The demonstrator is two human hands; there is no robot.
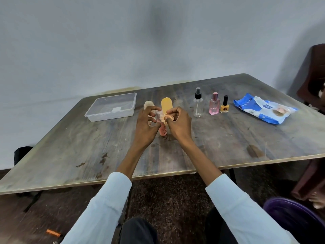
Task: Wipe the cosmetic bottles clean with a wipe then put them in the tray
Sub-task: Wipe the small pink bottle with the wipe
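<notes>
Centrally, both hands meet above the table [228, 138] around a small pale wipe [159, 115]. The left hand [146, 124] has its fingers curled and pinches the wipe's left side; the right hand [179, 123] has its fingers curled too and pinches the other side, so the wipe is bunched between them. Below the wipe, a coral bottle [163, 130] shows between the two hands, its lower end toward the person; whether either hand grips it or it rests on the table cannot be told.

Just behind the hands stand a yellow bottle [167, 105], upright, and a beige bottle [149, 105] to its left, partly hidden by the left fingers. Left of these lies the clear tray [98, 115], with nothing but a small white label visible inside.

To the right of the hands, three more bottles stand upright in a row: a clear spray bottle [198, 103] with a black pump, a pink perfume bottle [214, 105], and a yellow nail polish [224, 105] with a black cap. Farther right, the blue and white wipe pack [262, 108] lies flat near the table's edge.

Light blue sleeves [105, 205] cover both forearms. A dark chair [314, 76] stands past the table's right corner.
</notes>
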